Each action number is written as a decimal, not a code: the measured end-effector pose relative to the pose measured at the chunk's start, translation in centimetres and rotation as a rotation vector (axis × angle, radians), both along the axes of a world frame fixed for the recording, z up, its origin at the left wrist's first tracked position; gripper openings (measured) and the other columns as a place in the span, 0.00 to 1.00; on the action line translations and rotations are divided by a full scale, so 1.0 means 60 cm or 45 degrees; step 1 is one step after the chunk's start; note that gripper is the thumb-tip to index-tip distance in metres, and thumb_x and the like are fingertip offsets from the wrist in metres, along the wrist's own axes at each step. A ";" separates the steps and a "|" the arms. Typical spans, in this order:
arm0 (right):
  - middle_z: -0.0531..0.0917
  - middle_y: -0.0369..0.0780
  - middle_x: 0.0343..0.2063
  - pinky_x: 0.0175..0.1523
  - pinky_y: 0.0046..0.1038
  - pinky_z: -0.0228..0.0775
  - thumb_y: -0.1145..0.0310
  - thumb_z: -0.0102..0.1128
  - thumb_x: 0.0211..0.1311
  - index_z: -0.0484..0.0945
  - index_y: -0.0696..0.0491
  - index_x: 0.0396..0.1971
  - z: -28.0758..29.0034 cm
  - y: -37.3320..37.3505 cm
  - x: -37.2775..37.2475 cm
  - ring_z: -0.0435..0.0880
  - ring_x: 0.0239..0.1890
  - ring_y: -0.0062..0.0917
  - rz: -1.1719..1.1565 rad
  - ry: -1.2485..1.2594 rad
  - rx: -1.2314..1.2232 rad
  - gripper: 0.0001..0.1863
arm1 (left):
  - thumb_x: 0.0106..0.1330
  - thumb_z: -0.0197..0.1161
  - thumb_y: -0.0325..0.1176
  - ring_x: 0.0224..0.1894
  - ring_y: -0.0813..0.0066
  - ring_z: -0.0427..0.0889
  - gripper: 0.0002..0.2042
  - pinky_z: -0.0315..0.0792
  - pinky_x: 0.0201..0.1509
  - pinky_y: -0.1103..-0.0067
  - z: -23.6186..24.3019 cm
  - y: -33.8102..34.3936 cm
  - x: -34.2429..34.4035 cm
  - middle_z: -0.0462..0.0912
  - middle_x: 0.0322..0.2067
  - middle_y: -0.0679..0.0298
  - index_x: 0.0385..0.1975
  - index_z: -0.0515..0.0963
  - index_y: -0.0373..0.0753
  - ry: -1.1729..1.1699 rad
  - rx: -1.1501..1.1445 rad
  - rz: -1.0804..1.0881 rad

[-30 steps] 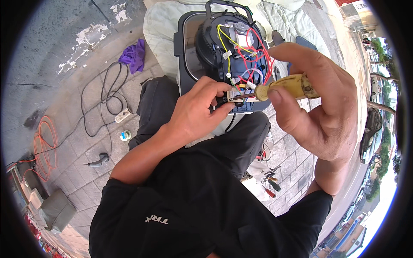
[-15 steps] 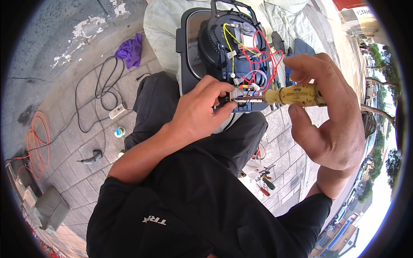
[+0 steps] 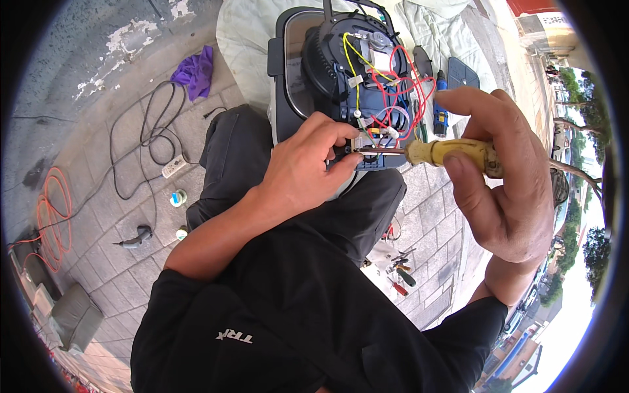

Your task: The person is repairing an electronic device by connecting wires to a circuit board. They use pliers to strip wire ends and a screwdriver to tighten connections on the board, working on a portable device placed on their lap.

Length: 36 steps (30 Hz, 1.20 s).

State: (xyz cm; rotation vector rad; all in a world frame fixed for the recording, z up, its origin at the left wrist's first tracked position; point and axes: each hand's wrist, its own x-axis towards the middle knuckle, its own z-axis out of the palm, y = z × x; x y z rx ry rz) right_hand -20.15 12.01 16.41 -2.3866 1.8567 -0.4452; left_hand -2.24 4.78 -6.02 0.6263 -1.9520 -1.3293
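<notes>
An opened dark kitchen appliance (image 3: 276, 92), resembling a rice cooker, lies at my knees. Red and yellow wires (image 3: 350, 62) loop over its exposed inside. At its near right end my left hand (image 3: 295, 160) has thumb and index finger closed around a small part by the screwdriver tip; what they pinch is mostly hidden. My right hand (image 3: 514, 190) holds a screwdriver (image 3: 429, 153) with a worn yellow handle. The thumb presses on the handle and its butt lies toward the palm, while the index finger arches above. The shaft lies level and points left to the pinched part.
A blue tool (image 3: 440, 118) and a dark flat panel (image 3: 462, 73) lie beyond my right hand. Hand tools (image 3: 404, 275) sit right of my knee. Left on the paving are a power strip (image 3: 173, 166), black cable, an orange cord (image 3: 49, 213), a soldering iron-like tool (image 3: 135, 239) and a purple cloth (image 3: 195, 73).
My right thumb has come up from below the handle onto it. The screwdriver has shifted slightly right, its handle end dipping a little. My left hand keeps its pinch.
</notes>
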 end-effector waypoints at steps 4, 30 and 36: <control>0.87 0.43 0.40 0.32 0.24 0.68 0.73 0.72 0.60 0.82 0.61 0.53 0.019 0.021 0.010 0.78 0.26 0.20 -0.134 0.052 0.182 0.21 | 0.64 0.76 0.30 0.34 0.70 0.84 0.15 0.80 0.37 0.74 0.007 0.004 -0.002 0.80 0.40 0.65 0.50 0.83 0.41 -0.028 0.052 -0.037; 0.82 0.44 0.39 0.42 0.29 0.72 0.77 0.70 0.59 0.79 0.59 0.51 0.021 0.015 0.040 0.81 0.37 0.28 -0.293 0.031 0.325 0.19 | 0.66 0.76 0.34 0.33 0.68 0.85 0.13 0.80 0.35 0.71 0.001 0.009 -0.001 0.79 0.38 0.66 0.48 0.83 0.45 -0.009 0.084 -0.020; 0.85 0.44 0.36 0.37 0.28 0.73 0.76 0.73 0.58 0.81 0.60 0.50 0.004 0.004 0.046 0.83 0.30 0.28 -0.143 0.009 0.144 0.19 | 0.66 0.76 0.35 0.33 0.68 0.85 0.13 0.80 0.35 0.71 -0.004 0.006 0.005 0.79 0.38 0.66 0.48 0.83 0.44 -0.023 0.068 -0.004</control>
